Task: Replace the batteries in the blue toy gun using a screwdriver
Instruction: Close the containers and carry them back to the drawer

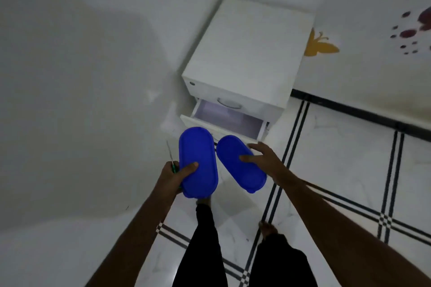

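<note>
My left hand (173, 176) grips a blue oval lidded box (198, 161), thumb on its lid, and holds a green-handled screwdriver (171, 158) against its left side, the shaft pointing up. My right hand (265, 161) holds a second blue oval box (241, 164), thumb on top and fingers spread round its right edge. Both boxes are shut, so their contents are hidden. No toy gun or batteries are in view.
A white bedside cabinet (247, 53) stands in the corner ahead, its lower drawer (224, 115) pulled open just beyond the boxes. White walls rise left and right, the right one with coloured stickers. I stand barefoot on white floor tiles (338, 170) with dark lines.
</note>
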